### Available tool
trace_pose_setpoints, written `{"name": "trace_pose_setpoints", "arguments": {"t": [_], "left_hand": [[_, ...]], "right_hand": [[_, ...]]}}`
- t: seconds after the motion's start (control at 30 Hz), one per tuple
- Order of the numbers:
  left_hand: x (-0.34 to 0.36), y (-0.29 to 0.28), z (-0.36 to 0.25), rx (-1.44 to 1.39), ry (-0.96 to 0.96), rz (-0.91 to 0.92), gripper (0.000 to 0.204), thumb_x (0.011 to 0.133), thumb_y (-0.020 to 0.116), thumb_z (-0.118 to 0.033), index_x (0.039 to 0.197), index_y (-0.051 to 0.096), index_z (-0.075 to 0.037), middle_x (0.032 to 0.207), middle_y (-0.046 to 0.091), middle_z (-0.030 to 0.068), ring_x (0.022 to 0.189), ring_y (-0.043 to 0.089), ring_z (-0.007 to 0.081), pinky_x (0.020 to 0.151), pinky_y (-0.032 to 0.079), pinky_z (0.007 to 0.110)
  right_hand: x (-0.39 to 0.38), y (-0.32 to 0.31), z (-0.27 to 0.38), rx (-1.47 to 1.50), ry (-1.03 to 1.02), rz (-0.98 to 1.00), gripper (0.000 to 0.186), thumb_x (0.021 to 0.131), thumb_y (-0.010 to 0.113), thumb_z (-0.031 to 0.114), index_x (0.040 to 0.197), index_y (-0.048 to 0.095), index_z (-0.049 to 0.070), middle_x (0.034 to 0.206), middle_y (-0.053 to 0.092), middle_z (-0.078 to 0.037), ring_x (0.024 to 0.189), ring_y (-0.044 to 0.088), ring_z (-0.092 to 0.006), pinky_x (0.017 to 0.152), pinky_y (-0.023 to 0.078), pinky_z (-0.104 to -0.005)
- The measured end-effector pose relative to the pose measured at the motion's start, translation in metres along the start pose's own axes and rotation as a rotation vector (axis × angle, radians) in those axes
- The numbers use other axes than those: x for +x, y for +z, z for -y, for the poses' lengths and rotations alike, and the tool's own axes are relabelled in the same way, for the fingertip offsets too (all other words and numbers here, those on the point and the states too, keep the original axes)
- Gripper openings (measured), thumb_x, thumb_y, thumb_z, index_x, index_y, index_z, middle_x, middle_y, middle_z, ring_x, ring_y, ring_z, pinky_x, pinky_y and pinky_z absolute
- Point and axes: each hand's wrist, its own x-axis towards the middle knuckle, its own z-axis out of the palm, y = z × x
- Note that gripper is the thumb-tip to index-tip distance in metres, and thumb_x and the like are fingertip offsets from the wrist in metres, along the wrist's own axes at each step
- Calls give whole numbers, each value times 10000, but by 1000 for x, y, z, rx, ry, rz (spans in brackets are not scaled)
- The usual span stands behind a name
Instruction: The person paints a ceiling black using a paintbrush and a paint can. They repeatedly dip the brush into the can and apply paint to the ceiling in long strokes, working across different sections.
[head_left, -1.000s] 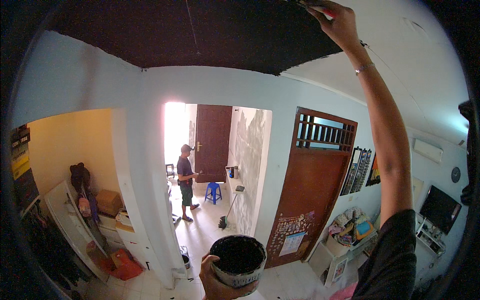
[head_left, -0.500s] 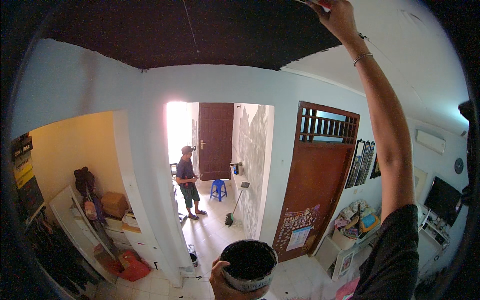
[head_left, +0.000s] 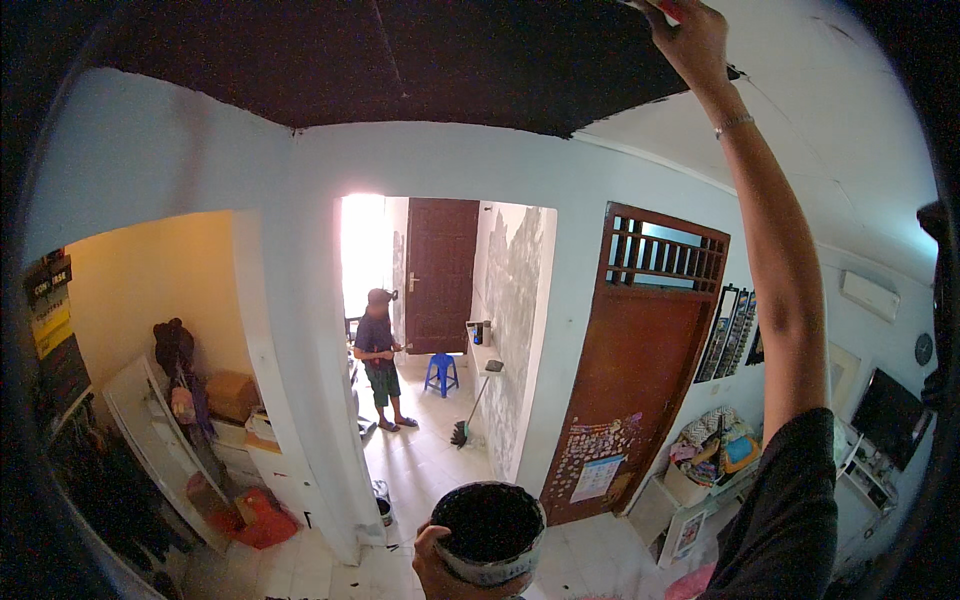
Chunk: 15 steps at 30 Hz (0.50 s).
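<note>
Holding paint tub [head_left: 489,532] in left hand [head_left: 437,567] grip, right hand [head_left: 690,35] at black ceiling [head_left: 400,60]

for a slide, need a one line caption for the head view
Right hand raised to the half-black ceiling, left hand holding a pot of black paint.

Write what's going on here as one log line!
left hand: holds paint pot | right hand: raised at black ceiling, gripping red-tipped tool
</note>
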Motion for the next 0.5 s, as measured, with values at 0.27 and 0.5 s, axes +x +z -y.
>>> {"name": "trace_pose_setpoints", "arguments": {"t": [0.27,0.5], "left_hand": [[-8,7,-4,8,-5,-27,1121,522,1003,-320,1410,375,-47,1288,556,232,1180,589,373,1009,479,475],[-10,3,-12,32,-38,-30,1113,520,1004,-332,1402,388,-46,1290,563,234,1180,593,381,1010,479,483]], "right_hand": [[-2,2,-3,-52,-186,86,68,876,770,66,925,762,19,890,755,-146,772,743,-288,668,585,-361],[-5,-10,-4,27,-151,-50,93,867,775,51,952,768,14,925,766,-143,790,755,-266,687,600,-340]]}}
